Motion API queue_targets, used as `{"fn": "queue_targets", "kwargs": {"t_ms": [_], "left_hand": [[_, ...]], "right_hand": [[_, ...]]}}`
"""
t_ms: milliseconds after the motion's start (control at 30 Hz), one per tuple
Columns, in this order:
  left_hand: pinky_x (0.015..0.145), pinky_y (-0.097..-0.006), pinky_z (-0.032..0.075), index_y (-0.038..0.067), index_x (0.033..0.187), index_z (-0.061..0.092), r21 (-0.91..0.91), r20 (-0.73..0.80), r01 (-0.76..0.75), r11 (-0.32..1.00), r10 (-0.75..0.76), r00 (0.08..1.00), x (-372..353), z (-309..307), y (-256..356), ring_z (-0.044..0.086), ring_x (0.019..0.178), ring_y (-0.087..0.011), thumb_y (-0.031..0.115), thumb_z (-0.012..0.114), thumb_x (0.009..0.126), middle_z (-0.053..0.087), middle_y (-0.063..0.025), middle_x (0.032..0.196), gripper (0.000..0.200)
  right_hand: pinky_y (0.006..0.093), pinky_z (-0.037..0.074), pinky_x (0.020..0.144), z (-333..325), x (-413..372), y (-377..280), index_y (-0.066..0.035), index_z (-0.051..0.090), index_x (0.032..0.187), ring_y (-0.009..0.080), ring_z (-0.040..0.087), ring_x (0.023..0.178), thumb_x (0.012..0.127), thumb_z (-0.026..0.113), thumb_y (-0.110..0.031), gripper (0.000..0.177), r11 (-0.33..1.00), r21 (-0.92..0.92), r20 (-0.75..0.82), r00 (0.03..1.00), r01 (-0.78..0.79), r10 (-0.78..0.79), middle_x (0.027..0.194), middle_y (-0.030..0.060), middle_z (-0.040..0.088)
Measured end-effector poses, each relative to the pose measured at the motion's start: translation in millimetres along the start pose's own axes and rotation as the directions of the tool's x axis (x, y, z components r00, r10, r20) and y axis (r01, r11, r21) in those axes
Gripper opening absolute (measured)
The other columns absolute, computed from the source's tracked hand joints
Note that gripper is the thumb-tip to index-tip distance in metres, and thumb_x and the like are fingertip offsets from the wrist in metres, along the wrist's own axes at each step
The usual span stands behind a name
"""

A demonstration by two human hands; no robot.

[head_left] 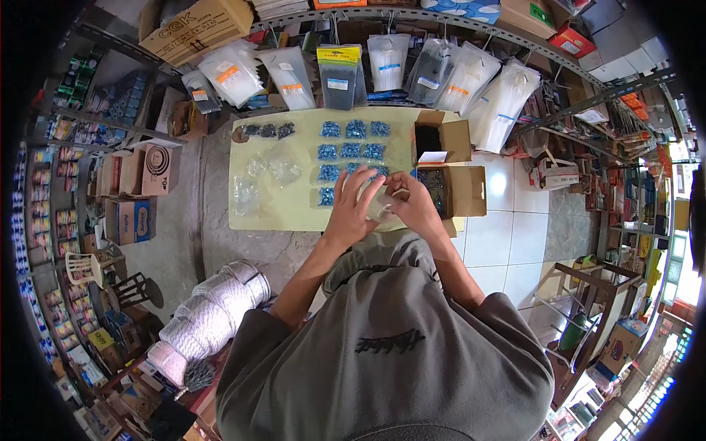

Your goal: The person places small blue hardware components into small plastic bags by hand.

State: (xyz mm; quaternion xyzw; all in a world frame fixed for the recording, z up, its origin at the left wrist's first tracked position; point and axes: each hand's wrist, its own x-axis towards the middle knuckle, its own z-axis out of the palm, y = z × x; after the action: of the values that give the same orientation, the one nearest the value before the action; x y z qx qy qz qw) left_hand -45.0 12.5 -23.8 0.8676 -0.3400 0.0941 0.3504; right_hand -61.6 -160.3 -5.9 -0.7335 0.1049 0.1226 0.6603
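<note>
1. The yellow table (294, 213) spans the space ahead of the person; both hands are over its near edge, right of the middle.
2. At its right edge stand two open cardboard boxes (469, 192), nearer the right hand (413, 206) than the left hand (350, 213).
3. The left hand's fingers are spread and slightly bent, pointing towards the far edge; whether its thumb grips anything, I cannot tell.
4. The right hand's fingers curl inward, tips narrow, seemingly pinching a small clear bag (381, 210).
5. Loose clear bags (284, 167) lie on the table's left half, well apart from both hands, on the left hand's side.
6. Blue-filled packets (356, 130) sit in rows beyond the fingers, towards the far edge.
7. That small clear bag is between the hands, right against the right fingers; its long axis is hidden.
</note>
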Motion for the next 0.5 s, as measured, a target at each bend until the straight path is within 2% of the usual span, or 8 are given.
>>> {"fn": "queue_targets", "kwargs": {"t_ms": [133,200,267,300,400,433,467,500], "left_hand": [[0.111,-0.0508,0.022,0.012,0.137,0.039,0.004,0.062,-0.02,1.0,0.019,0.998,-1,0,-7,0.045,0.125,-0.0262,0.012,0.079,0.06,0.049,-0.0082,0.128,0.086],[0.11,-0.0499,0.023,0.008,0.132,0.044,-0.053,0.11,0.019,0.998,-0.013,0.994,-2,0,-8,0.049,0.119,-0.0272,0.006,0.071,0.062,0.052,-0.0104,0.124,0.075],[0.111,-0.0493,0.023,0.009,0.134,0.042,-0.051,0.123,0.019,0.999,-0.012,0.992,-5,2,-10,0.049,0.118,-0.026,0.005,0.073,0.06,0.052,-0.0089,0.125,0.08],[0.111,-0.0488,0.023,0.01,0.136,0.04,-0.046,0.134,0.018,0.999,-0.012,0.991,-5,3,-11,0.049,0.118,-0.0249,0.005,0.074,0.059,0.052,-0.0074,0.125,0.084],[0.11,-0.0491,0.025,0.009,0.136,0.039,-0.041,0.156,0.02,0.999,-0.013,0.988,-7,1,-11,0.049,0.117,-0.0257,0.003,0.072,0.058,0.052,-0.0078,0.126,0.085],[0.106,-0.0498,0.029,0.01,0.132,0.044,-0.035,0.116,0.032,0.999,-0.028,0.993,-8,3,-12,0.052,0.114,-0.0265,0.006,0.069,0.065,0.057,-0.0081,0.119,0.071],[0.106,-0.0498,0.029,0.01,0.132,0.044,-0.024,0.1,0.044,0.999,-0.041,0.994,-9,4,-13,0.052,0.114,-0.0265,0.006,0.069,0.065,0.057,-0.0081,0.119,0.071],[0.104,-0.0493,0.031,0.01,0.132,0.044,-0.027,0.061,0.037,0.999,-0.035,0.998,-8,6,-13,0.052,0.112,-0.0275,0.006,0.069,0.067,0.057,-0.0083,0.115,0.069]], "right_hand": [[0.0243,0.048,0.061,0,1,9,0.004,0.054,0.108,0.0106,0.06,0.072,0.077,0.065,0.005,0.033,0.998,0.06,0.063,0.998,0.024,-0.028,0.092,0.0052,0.057],[0.0244,0.048,0.061,-1,1,9,0.004,0.053,0.109,0.0107,0.06,0.072,0.077,0.065,0.005,0.034,0.998,0.047,0.078,0.996,0.028,-0.031,0.091,0.006,0.057],[0.0241,0.048,0.061,-2,-3,5,0.002,0.053,0.111,0.0105,0.059,0.069,0.074,0.068,0.003,0.04,0.993,-0.084,0.069,0.995,0.08,-0.074,0.089,0.0071,0.057],[0.0241,0.048,0.061,-1,-7,4,0.002,0.053,0.111,0.0105,0.059,0.069,0.074,0.068,0.003,0.04,0.993,-0.085,0.071,0.994,0.086,-0.08,0.089,0.0071,0.057],[0.0272,0.049,0.066,1,-10,-10,-0.001,0.054,0.112,0.0144,0.061,0.074,0.072,0.071,0.0,0.043,0.973,-0.197,0.056,0.993,0.116,-0.107,0.096,0.0102,0.057],[0.0318,0.05,0.073,2,-11,-15,-0.002,0.054,0.112,0.0225,0.06,0.086,0.071,0.073,-0.001,0.045,0.945,-0.265,0.021,0.981,0.193,-0.195,0.102,0.0128,0.055],[0.0363,0.05,0.08,1,-12,-19,-0.003,0.054,0.111,0.0306,0.06,0.097,0.07,0.074,-0.003,0.046,0.906,-0.333,-0.012,0.959,0.263,-0.283,0.108,0.0153,0.054],[0.0395,0.049,0.085,-1,-13,-22,-0.005,0.054,0.111,0.0358,0.054,0.107,0.07,0.075,-0.005,0.046,0.895,-0.365,-0.007,0.96,0.257,-0.278,0.116,0.0158,0.049]]}}
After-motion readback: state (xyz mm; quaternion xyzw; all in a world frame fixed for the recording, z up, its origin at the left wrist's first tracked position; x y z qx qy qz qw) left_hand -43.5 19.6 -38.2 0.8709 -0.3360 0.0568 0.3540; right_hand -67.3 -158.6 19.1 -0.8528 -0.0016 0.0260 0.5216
